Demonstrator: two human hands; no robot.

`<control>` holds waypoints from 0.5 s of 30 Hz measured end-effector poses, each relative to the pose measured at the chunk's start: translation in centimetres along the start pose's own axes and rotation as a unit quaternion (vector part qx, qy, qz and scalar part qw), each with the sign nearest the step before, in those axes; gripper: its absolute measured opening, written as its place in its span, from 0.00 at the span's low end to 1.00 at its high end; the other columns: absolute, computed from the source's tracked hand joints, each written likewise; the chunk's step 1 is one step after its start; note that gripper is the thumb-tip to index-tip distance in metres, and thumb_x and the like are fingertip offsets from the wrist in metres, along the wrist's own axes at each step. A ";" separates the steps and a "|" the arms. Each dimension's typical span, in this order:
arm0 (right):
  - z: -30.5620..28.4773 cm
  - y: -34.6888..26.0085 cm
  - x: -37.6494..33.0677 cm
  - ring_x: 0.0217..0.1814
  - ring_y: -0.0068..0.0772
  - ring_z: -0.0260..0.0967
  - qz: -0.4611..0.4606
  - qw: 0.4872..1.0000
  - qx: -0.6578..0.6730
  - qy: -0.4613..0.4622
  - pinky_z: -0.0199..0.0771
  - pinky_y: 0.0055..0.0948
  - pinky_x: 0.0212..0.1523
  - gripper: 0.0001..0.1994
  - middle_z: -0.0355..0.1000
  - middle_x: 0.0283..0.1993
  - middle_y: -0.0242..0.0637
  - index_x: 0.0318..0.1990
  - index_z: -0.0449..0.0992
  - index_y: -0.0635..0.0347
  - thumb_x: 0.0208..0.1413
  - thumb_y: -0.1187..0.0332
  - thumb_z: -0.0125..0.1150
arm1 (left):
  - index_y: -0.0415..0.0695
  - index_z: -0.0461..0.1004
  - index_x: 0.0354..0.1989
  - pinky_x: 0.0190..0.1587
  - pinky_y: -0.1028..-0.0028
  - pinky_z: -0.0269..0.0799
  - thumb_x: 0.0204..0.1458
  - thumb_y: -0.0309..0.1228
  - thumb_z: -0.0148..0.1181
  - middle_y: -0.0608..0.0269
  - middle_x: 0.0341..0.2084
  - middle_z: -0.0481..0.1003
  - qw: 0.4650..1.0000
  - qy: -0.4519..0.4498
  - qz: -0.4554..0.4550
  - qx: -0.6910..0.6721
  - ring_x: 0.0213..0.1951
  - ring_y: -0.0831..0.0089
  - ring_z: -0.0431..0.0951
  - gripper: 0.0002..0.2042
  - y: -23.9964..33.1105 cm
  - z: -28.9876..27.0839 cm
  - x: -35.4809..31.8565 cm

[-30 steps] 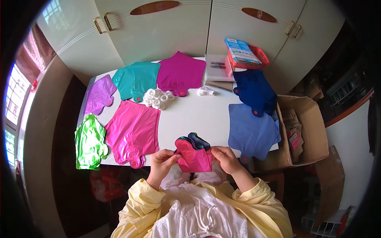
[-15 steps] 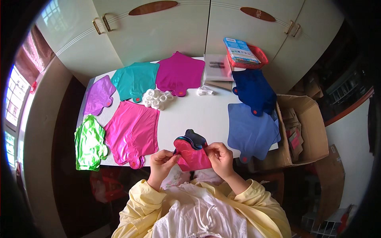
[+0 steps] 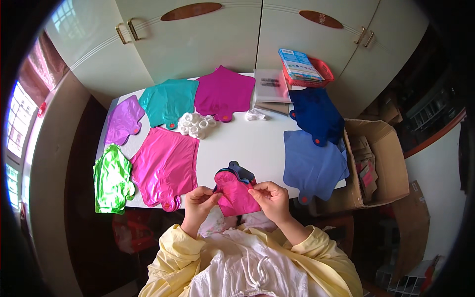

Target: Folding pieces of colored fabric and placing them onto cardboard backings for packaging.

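A small folded stack of flat foil balloons is held upright at the table's near edge. Its front layer is bright pink with a rounded top; dark blue layers show behind it. My left hand pinches the stack's left edge between thumb and fingers. On the opposite edge, my right hand grips it the same way, thumb in front. Left of my hands lies a pile of pink foil balloons. To the right is a blue-grey pile.
Around the white table lie more foil piles: green, lilac, teal, magenta and navy. White ribbon rolls sit mid-left. A red basket stands at the back; an open cardboard box stands right.
The held stack has tipped slightly, so more of its pink front faces up. My right hand has shifted a little left and down, its thumb now over the pink layer.
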State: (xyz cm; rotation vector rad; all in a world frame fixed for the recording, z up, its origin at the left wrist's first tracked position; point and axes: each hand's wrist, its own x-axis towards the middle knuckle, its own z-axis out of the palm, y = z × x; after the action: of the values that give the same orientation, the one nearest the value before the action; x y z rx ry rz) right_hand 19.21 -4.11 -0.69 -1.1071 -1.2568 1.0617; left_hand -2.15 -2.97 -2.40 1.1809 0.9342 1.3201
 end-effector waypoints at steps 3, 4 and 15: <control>-0.1 0.1 0.6 0.30 0.13 0.68 0.008 0.999 0.033 0.000 0.68 0.14 0.33 0.05 0.73 0.27 0.28 0.33 0.73 0.65 0.52 0.77 0.64 | 0.37 0.73 0.29 0.27 0.84 0.69 0.50 0.17 0.62 0.66 0.24 0.76 0.998 -0.005 -0.055 -0.008 0.25 0.86 0.73 0.03 0.8 0.3 0.8; -0.1 -0.3 1.0 0.30 0.13 0.67 0.021 0.999 0.045 0.000 0.67 0.13 0.33 0.05 0.73 0.27 0.29 0.33 0.72 0.65 0.52 0.76 0.64 | 0.37 0.73 0.29 0.28 0.84 0.70 0.50 0.17 0.62 0.65 0.25 0.77 0.998 -0.012 -0.063 -0.009 0.26 0.86 0.73 0.03 0.9 0.3 1.1; -4.1 -2.1 7.6 0.19 0.15 0.54 0.057 0.972 -0.186 -0.131 0.58 0.23 0.20 0.11 0.65 0.16 0.33 0.27 0.75 0.67 0.55 0.67 0.61 | 0.36 0.73 0.29 0.29 0.84 0.70 0.50 0.16 0.61 0.67 0.24 0.76 0.996 -0.067 -0.044 0.033 0.27 0.85 0.74 0.03 0.0 1.5 5.6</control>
State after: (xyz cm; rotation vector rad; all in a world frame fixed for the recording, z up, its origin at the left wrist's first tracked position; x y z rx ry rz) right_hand 23.56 2.93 2.65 -1.3674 -1.6684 1.1122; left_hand -0.32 2.45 -1.36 1.2487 0.9269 1.1329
